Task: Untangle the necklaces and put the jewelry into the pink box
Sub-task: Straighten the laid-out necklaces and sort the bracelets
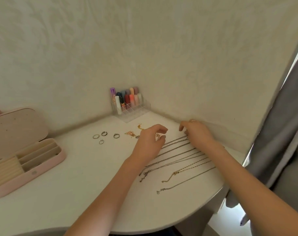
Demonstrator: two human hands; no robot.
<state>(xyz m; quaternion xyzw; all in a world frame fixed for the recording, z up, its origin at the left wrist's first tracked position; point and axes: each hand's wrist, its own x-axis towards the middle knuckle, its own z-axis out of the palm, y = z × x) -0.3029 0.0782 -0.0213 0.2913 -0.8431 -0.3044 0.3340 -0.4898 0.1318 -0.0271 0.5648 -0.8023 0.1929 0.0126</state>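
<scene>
Necklaces [179,157] lie in near-parallel strands on the white table [87,181], running from 8 o'clock up toward 2 o'clock. We curl our left hand [150,140] over small jewelry at their upper ends; whether it pinches anything, we cannot tell. Our right hand [196,131] has its fingertips curled down onto the strands' far ends. Four rings [105,136] sit at 9 o'clock of the left hand. At far 9 o'clock, the pink box [24,154] stands open.

text: none legible | purple tube [112,95] in organizer: print too small to read
</scene>
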